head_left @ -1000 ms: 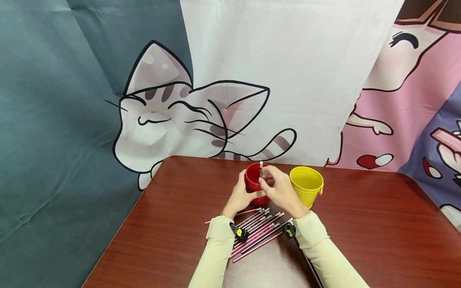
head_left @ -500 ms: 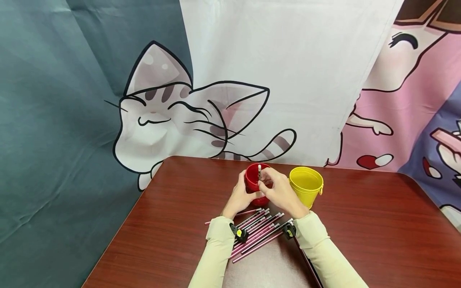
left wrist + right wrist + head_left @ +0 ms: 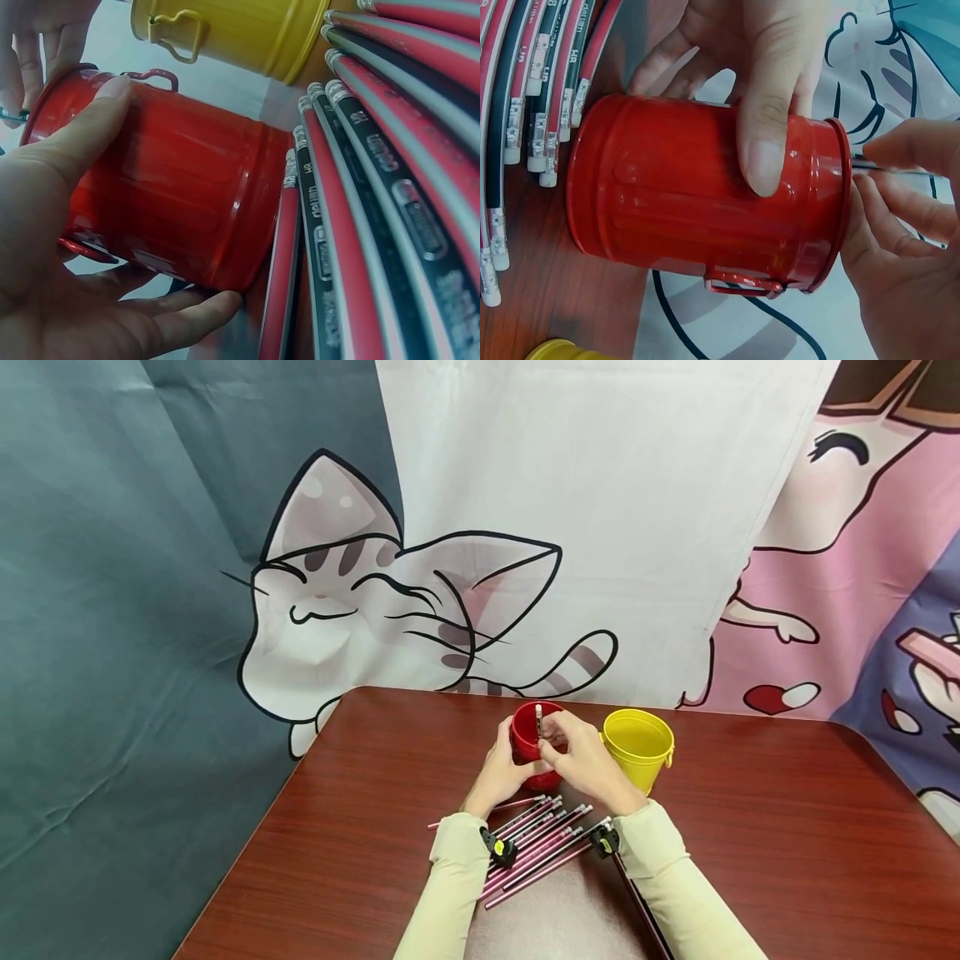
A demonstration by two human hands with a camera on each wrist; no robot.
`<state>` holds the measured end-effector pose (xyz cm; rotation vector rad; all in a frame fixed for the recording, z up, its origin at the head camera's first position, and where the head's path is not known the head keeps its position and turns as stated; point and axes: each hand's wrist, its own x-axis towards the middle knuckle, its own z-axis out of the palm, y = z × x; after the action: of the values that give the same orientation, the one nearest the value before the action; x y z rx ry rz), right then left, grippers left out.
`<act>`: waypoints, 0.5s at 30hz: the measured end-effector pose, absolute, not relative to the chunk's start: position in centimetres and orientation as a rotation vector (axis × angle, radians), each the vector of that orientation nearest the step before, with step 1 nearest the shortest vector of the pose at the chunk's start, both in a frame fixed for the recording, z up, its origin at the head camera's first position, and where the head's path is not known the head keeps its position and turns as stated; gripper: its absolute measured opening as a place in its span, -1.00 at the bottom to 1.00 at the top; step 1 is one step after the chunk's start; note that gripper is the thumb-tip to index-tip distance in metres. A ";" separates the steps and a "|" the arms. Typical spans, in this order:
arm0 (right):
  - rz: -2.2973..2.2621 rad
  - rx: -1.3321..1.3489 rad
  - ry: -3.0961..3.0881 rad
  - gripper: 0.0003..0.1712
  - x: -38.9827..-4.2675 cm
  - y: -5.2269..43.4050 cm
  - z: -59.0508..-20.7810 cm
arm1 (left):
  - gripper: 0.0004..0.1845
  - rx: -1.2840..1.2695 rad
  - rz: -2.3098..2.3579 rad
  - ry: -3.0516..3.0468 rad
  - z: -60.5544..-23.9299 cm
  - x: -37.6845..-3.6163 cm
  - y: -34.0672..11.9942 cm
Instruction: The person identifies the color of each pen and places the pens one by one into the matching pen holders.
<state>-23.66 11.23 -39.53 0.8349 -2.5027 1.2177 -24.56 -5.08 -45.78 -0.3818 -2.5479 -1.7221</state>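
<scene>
A small red metal bucket (image 3: 525,733) with side handles stands near the table's far edge. My left hand (image 3: 495,770) grips it around its side, thumb across the near wall in the left wrist view. Between thumb and fingers of my right hand (image 3: 585,758) is a pencil (image 3: 538,723), pinched upright at the bucket's mouth with its eraser end up. Its lower part is hidden by the fingers and the bucket. In the right wrist view the right fingers sit right at the bucket's rim (image 3: 841,202).
A yellow bucket (image 3: 637,768) stands just right of the red one. Several pink and black pencils (image 3: 525,860) with white erasers lie in a loose pile between the forearms. Behind the brown table (image 3: 360,810) hangs a cloth printed with a cartoon cat (image 3: 322,627).
The pencil has come down slightly and shifted a little left over the red bucket, along with the right fingers. The left hand keeps its grip and the pile lies as before.
</scene>
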 end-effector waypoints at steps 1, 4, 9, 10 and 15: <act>1.219 0.840 -2.500 -0.77 -23.6 11.3 -39.5 | -0.03 -0.379 -1.721 -2.549 -45.8 -24.6 -5.1; 1.234 0.855 -2.488 -0.73 -23.5 11.6 -39.4 | -0.02 -0.363 -1.710 -2.555 -45.8 -24.7 -5.0; 1.260 0.873 -2.441 -0.69 -23.0 12.0 -39.2 | -0.01 -0.330 -1.691 -2.551 -45.9 -24.7 -5.0; 1.267 0.874 -2.423 -0.70 -22.9 12.1 -39.2 | -0.01 -0.328 -1.692 -2.546 -46.0 -24.7 -5.0; 1.295 0.850 -2.365 -0.73 -21.8 13.0 -38.7 | -0.03 -0.344 -1.719 -2.510 -46.0 -24.6 -5.0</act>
<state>-21.84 12.96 -38.71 0.8496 -2.3653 1.2948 -24.64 -5.01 -46.04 -0.3439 -2.5104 -1.7188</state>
